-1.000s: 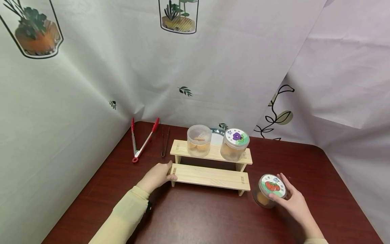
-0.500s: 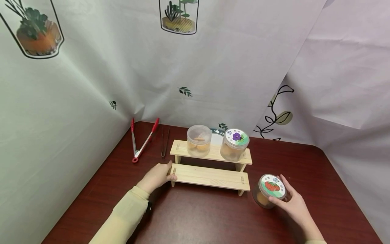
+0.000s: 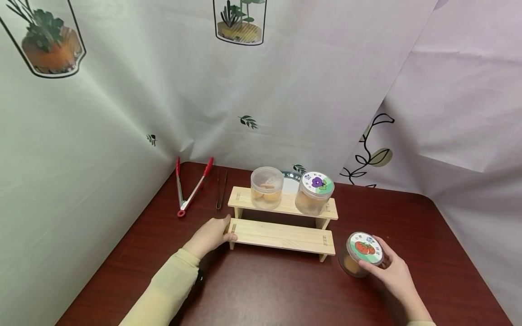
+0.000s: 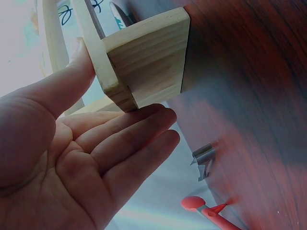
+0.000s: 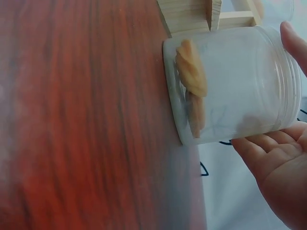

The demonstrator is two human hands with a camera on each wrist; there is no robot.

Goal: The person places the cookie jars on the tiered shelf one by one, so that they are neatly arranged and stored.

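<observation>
My left hand [image 3: 210, 236] holds the left end of the lower step of a pale wooden two-tier rack [image 3: 281, 235]. In the left wrist view its thumb lies on the board and the fingers [image 4: 139, 139] reach along the end edge. At the right, my right hand [image 3: 393, 271] grips a clear plastic jar [image 3: 353, 265] around its tomato-pictured lid [image 3: 366, 248]. Twisted cookies [image 5: 192, 72] lie at the jar's bottom, in the right wrist view. The jar appears upright on the table, beside the rack's right end.
On the upper step stand a lidless jar [image 3: 266, 188] with cookies and a jar with a purple-flower lid [image 3: 314, 194]. Red-handled tongs [image 3: 189, 194] and thin tweezers [image 3: 220, 192] lie back left. A plate [image 3: 290, 183] shows behind the rack. A white curtain [image 3: 318, 90] bounds the table.
</observation>
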